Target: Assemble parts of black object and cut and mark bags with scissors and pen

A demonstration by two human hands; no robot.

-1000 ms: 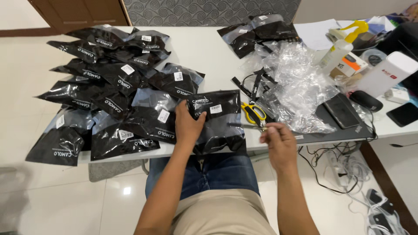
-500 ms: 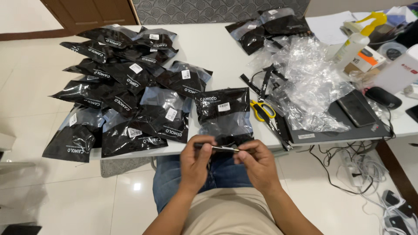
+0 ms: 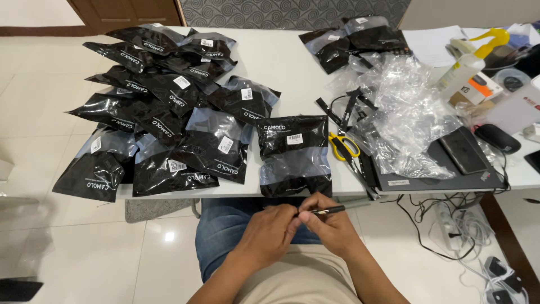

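Black and slim, a pen-like tool (image 3: 325, 211) sits low in the centre of the frame, over the lap; the left hand (image 3: 269, 232) and right hand (image 3: 331, 225) meet there, fingers pressed together and pinching it at either end; just above lies a single black pouch (image 3: 294, 155) at the edge of the white table (image 3: 287, 73); yellow-handled scissors (image 3: 344, 147) rest to its right; a heap of black pouches (image 3: 163, 112) fills the upper left.

A single head-worn camera looks steeply down from above the seated person's lap, facing forward across the white table (image 3: 292, 62). The hands sit close at the bottom edge, the table's far edge at top.
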